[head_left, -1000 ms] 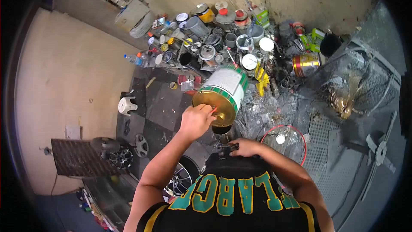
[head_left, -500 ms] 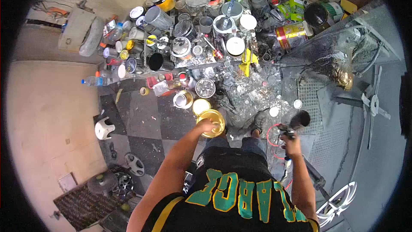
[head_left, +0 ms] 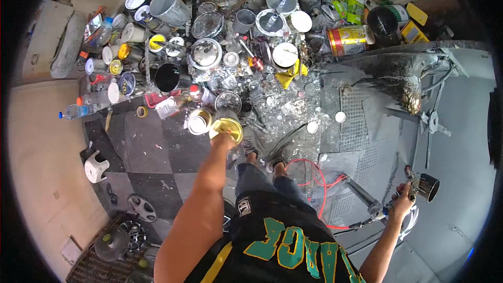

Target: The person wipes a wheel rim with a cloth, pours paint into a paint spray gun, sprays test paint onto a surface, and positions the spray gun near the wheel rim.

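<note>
Below the crowded bench, my left hand (head_left: 224, 140) is closed on the near edge of a round gold-coloured lid or shallow tin (head_left: 234, 126). Beside it to the left stands an open paint can (head_left: 199, 122) with pale contents. My right hand (head_left: 402, 203) grips a spray gun (head_left: 412, 181) out at the right. A dark cup (head_left: 429, 187) is attached to the gun's right side. From the gun's front a faint whitish mist rises. The fingers of my left hand are partly hidden by the hand itself.
A red air hose (head_left: 324, 199) loops over the floor between my feet and the gun. Paint cans, cups and bottles crowd the bench (head_left: 209, 81). A white stool (head_left: 96, 167) stands left; a gold-painted part (head_left: 412, 94) hangs at the right.
My right hand has swung outward to the right with the spray gun, and mist now shows at its front. My left hand has moved left and slightly up with the gold-coloured piece.
</note>
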